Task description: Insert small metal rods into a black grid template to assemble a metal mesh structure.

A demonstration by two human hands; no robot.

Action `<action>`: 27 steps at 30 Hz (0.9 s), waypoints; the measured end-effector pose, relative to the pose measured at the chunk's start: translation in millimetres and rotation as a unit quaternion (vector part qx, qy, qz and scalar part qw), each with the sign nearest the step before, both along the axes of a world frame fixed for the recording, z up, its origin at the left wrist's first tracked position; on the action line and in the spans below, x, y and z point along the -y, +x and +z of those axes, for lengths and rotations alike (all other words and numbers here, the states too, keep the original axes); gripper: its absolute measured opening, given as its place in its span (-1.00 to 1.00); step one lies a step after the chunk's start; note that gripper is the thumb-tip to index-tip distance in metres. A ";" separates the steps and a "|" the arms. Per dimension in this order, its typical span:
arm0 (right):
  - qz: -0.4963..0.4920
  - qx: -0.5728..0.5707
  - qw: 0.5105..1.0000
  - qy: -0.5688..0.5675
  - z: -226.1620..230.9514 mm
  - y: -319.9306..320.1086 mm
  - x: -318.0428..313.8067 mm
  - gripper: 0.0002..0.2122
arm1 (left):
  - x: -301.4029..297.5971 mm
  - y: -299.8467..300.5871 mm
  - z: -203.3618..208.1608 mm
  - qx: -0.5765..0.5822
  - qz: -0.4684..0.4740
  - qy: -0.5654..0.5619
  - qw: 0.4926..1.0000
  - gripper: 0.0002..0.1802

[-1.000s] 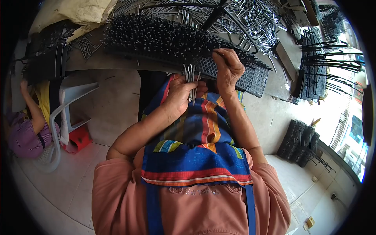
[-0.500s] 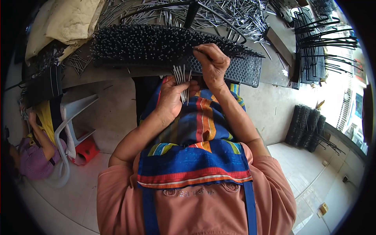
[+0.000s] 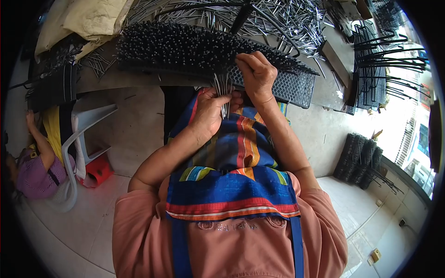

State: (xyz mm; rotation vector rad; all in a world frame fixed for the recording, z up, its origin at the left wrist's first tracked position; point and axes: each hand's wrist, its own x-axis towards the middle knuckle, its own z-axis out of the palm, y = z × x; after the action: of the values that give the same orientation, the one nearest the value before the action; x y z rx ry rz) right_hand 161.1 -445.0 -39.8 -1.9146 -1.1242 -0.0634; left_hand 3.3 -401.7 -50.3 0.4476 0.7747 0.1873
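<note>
A long black rack (image 3: 296, 88) with a grid of small holes lies across the table edge before me. Dark thin metal rods (image 3: 176, 48) stand upright in it, packed densely on the left and along the back; bare holes show at the front right. My left hand (image 3: 211, 109) is closed around a small fan of silvery metal rods (image 3: 222, 85), just in front of the rack. Over the border between standing rods and bare holes, my right hand (image 3: 259, 76) is pinched, thumb against fingers. Whatever is in that pinch is too small to make out.
Loose rods (image 3: 296, 23) are heaped behind the rack, under a black frame with a post (image 3: 241, 18). Brown paper (image 3: 92, 18) lies far left. Racks with bent black rods (image 3: 382, 60) stand right. A person (image 3: 44, 167) sits at left near a chair (image 3: 90, 125).
The whole view has shifted slightly. The rods in my left hand have drawn closer together, while my right hand stays pinched over the rack. The other person's arm has moved.
</note>
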 end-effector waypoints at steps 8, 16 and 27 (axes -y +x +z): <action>0.019 0.109 0.991 -0.072 17.6 -9.7 13.6 -0.85 | -2.6 -0.2 2.3 0.013 0.002 -0.002 1.000 -0.77; 0.021 -0.488 0.865 -0.114 7.6 -12.3 46.5 -0.88 | 2.0 4.4 1.5 0.030 -0.072 0.055 0.995 -0.82; -0.102 -0.409 0.902 0.090 19.2 0.5 39.0 -0.99 | 3.7 -0.4 -0.4 -0.030 -0.020 0.039 0.999 -0.80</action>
State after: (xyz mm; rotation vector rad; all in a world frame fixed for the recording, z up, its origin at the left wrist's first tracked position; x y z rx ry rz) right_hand 161.6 -484.0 -20.7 -1.6190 -0.3327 0.4689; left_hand 2.9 -405.4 -50.6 0.5448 0.8189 0.1679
